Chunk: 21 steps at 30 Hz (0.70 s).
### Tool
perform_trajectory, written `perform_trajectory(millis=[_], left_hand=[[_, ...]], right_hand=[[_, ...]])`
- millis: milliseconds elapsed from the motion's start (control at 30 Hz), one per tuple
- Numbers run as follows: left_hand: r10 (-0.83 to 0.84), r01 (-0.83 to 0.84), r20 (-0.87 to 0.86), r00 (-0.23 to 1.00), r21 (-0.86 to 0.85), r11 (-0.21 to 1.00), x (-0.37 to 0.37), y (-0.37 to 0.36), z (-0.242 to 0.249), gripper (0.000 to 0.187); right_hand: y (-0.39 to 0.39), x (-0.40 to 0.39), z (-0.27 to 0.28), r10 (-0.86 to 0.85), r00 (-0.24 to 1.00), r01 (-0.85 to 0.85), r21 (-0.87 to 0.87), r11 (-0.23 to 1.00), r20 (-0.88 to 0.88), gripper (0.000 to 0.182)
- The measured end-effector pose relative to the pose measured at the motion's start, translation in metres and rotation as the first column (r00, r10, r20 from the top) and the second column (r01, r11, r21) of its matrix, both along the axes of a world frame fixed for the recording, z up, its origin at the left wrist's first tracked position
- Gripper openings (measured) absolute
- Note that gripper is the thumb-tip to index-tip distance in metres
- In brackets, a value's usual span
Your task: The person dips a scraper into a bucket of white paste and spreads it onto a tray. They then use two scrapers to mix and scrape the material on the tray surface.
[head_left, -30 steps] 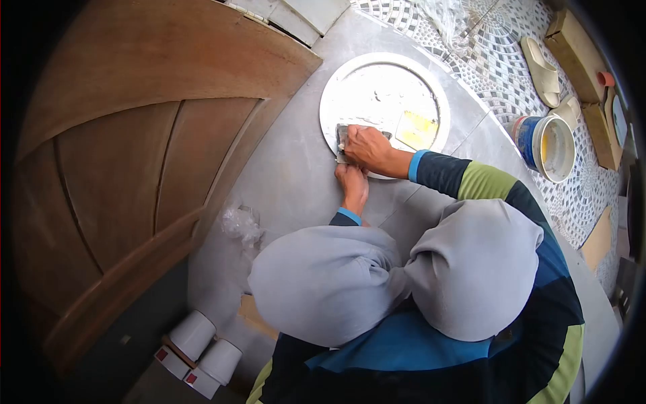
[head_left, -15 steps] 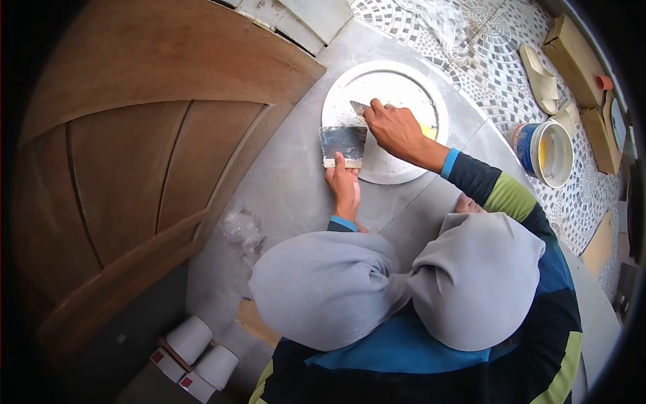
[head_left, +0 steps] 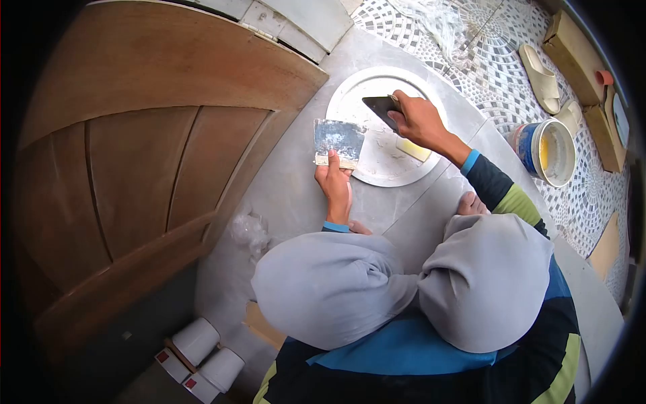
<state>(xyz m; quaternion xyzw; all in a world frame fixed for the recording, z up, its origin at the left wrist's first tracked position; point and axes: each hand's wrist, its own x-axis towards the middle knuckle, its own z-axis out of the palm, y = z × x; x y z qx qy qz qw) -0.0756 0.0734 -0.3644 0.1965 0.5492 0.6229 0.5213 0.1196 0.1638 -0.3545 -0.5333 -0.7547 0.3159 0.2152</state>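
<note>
My left hand [head_left: 334,183] grips a wide, flat putty scraper [head_left: 340,138] by its pale edge, thumb on top. White smears cover the scraper's dark blade, which overlaps the left rim of a round white metal tray [head_left: 377,180]. Above the tray, my right hand [head_left: 420,121] is closed around a putty knife [head_left: 381,108] whose dark blade points left, apart from the scraper. The fingers hide its handle. Below the right hand, a yellow and white block [head_left: 414,149] lies on the tray among whitish smears and bits.
A brown wooden door [head_left: 155,155] stands close on the left. At right are a paint bucket [head_left: 555,155], a beige slipper [head_left: 538,79] and cardboard boxes [head_left: 575,57]. Crumpled clear plastic [head_left: 247,230] and white containers [head_left: 195,340] are at lower left. My bent knees [head_left: 330,289] are below the tray.
My right hand has moved right, away from the scraper, and the knife has turned to show its dark blade. The scraper has shifted slightly left and now shows white smears. The yellow block is uncovered.
</note>
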Motion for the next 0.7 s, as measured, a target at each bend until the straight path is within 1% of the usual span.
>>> perform_trajectory(millis=[33,67,100,167,200,233,300,333,367,400,433,467,500,533,567,600,633,667,700], left_hand=[[-0.069,0.069,-0.007,0.998,0.002,0.998,-0.004,-0.007,0.0,0.028],[-0.07,0.069,-0.01,0.998,-0.015,0.997,-0.005,-0.014,0.0,0.028],[-0.092,0.093,0.014,0.996,-0.022,0.995,-0.003,-0.009,0.0,0.032],[-0.133,0.135,0.064,0.989,-0.033,0.99,0.002,0.0,0.004,0.038],[-0.158,0.158,0.06,0.986,-0.006,0.987,0.003,-0.001,0.004,0.04],[-0.158,0.159,0.059,0.986,-0.007,0.987,0.002,-0.002,0.004,0.04],[-0.185,0.186,0.011,0.983,-0.027,0.982,0.001,0.0,0.004,0.036],[-0.192,0.192,0.01,0.981,-0.031,0.981,0.0,0.001,0.004,0.036],[-0.203,0.202,-0.025,0.979,-0.062,0.977,-0.001,-0.002,0.004,0.034],[-0.209,0.204,-0.058,0.976,-0.082,0.975,0.0,-0.001,0.005,0.033],[-0.206,0.202,-0.054,0.977,-0.067,0.977,0.001,0.003,0.006,0.033],[-0.208,0.198,-0.088,0.974,-0.104,0.975,0.0,0.003,0.008,0.031],[-0.215,0.196,-0.123,0.969,-0.149,0.969,-0.003,0.001,0.006,0.029],[-0.207,0.188,-0.106,0.973,-0.164,0.968,-0.005,0.001,0.003,0.025],[-0.2,0.182,-0.101,0.975,-0.16,0.97,-0.006,0.001,0.0,0.025],[-0.175,0.17,-0.014,0.984,-0.168,0.971,-0.008,-0.001,-0.007,0.025],[-0.149,0.159,0.072,0.986,-0.173,0.972,-0.009,-0.001,-0.014,0.025],[-0.129,0.175,0.188,0.974,-0.254,0.951,-0.007,-0.001,-0.008,0.028],[-0.118,0.163,0.189,0.975,-0.247,0.955,-0.005,0.001,-0.004,0.028]], right_hand=[[-0.003,0.004,0.012,-0.03,0.987,0.011,-0.115,0.993,-0.157,0.019],[-0.007,0.006,0.016,-0.02,0.946,-0.07,-0.266,0.961,-0.324,0.021],[-0.009,0.006,0.009,0.016,0.914,-0.144,-0.286,0.947,-0.406,0.022],[-0.012,0.003,0.003,-0.004,0.867,-0.151,-0.27,0.951,-0.498,0.022],[-0.007,0.003,0.0,-0.009,0.89,-0.146,-0.304,0.941,-0.456,0.023],[-0.014,0.0,-0.004,-0.01,0.889,-0.146,-0.305,0.941,-0.457,0.023],[-0.029,-0.006,-0.006,0.206,0.866,-0.289,-0.121,0.95,-0.456,0.023],[-0.031,-0.006,0.002,0.193,0.883,-0.293,-0.181,0.939,-0.429,0.022],[-0.025,-0.003,-0.003,0.056,0.887,-0.236,-0.344,0.909,-0.459,0.023],[-0.022,0.0,-0.006,-0.016,0.873,-0.19,-0.37,0.91,-0.488,0.024],[-0.016,0.004,-0.009,-0.077,0.856,-0.147,-0.383,0.912,-0.511,0.025],[-0.019,0.004,-0.017,-0.04,0.824,-0.156,-0.295,0.943,-0.565,0.027],[-0.022,0.006,-0.016,-0.046,0.833,-0.147,-0.301,0.942,-0.552,0.027],[-0.023,0.007,-0.021,-0.21,0.722,-0.094,-0.394,0.914,-0.659,0.029],[-0.023,0.008,-0.025,-0.365,0.582,-0.065,-0.489,0.87,-0.727,0.031],[-0.025,0.013,-0.003,-0.466,0.485,-0.057,-0.558,0.828,-0.74,0.033],[-0.022,0.016,-0.024,-0.445,0.513,0.021,-0.508,0.861,-0.734,0.032],[-0.022,0.018,-0.015,-0.419,0.511,0.051,-0.46,0.886,-0.75,0.03],[-0.027,0.019,-0.005,-0.394,0.509,0.079,-0.414,0.907,-0.765,0.029]])
